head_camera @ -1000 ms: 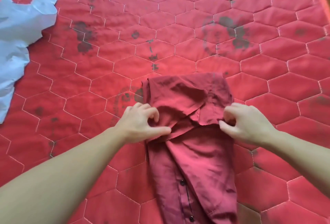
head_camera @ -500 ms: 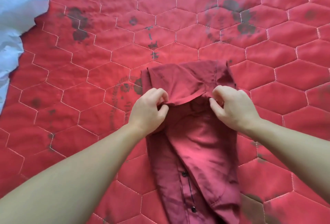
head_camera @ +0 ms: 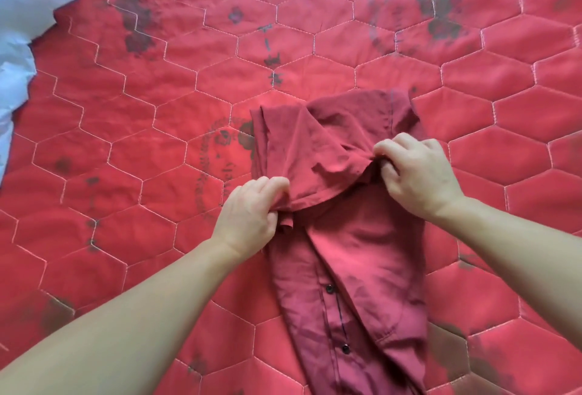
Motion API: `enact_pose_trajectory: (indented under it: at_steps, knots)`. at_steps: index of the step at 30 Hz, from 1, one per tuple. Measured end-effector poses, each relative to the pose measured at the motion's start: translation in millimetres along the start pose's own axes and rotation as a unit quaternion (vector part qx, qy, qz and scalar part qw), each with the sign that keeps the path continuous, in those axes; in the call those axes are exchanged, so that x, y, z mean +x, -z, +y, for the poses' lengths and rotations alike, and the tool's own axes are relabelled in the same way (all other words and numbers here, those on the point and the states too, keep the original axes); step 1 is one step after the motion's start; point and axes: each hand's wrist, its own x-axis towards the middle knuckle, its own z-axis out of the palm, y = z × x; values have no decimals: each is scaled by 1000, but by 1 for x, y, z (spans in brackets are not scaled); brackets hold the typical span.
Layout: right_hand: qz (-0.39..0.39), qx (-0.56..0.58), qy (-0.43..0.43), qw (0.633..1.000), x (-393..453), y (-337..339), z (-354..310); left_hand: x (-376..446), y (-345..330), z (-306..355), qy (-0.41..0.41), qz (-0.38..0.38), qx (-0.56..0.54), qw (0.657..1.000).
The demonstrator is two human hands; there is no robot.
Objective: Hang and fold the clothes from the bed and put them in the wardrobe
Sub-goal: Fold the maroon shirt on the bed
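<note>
Red hexagon-quilted bed cover [head_camera: 393, 80] fills the view, and both grips are on the dark red button-up shirt [head_camera: 356, 256] at its middle: left hand [head_camera: 252, 215] pinching the folded-over edge, right hand [head_camera: 415, 174] curled round the same fold. Looks light, limp, a bit slick, so take it at the fold's corners. Pale blue garment [head_camera: 28, 17] lies well apart, far left
</note>
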Motion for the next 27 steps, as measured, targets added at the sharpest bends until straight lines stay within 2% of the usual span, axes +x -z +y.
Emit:
enact_pose_trajectory:
  at_steps: [3, 5, 7, 11, 12, 14, 16, 19, 22, 24, 27]
  knots:
    - [-20, -53, -12, 998, -18, 3, 5, -3, -5, 0, -3, 5, 31, 1000]
    - [-62, -87, -46, 993, -28, 2, 4, -6, -10, 0, -7, -23, 64, 998]
    - [-67, -75, -67, 993, -35, 1, -3, -8, -13, 4, 26, -46, 81, 995]
    - [-132, -112, 19, 985, -57, -3, -17, -9, -14, 24, 84, -62, 53, 993]
    - [-149, -118, 18, 982, -62, -4, -19, -11, -15, 29, 92, -70, 64, 991]
    - [-146, -97, -16, 984, -73, 0, -26, -15, -15, 35, 86, -76, 117, 986]
    - [-130, -72, -18, 989, -90, 9, -36, -24, -20, 39, 40, -91, 171, 980]
    - [-155, -80, 102, 979, -137, 13, -48, -50, -25, 47, -69, -124, 203, 969]
    - [-245, -98, 200, 944, -186, 12, -42, -90, -30, 56, -139, -166, 214, 952]
    - [-311, -127, 231, 913, -207, 16, -36, -114, -33, 60, -140, -209, 215, 944]
    - [-351, -139, 303, 875, -227, 20, -33, -137, -42, 68, -96, -250, 194, 944]
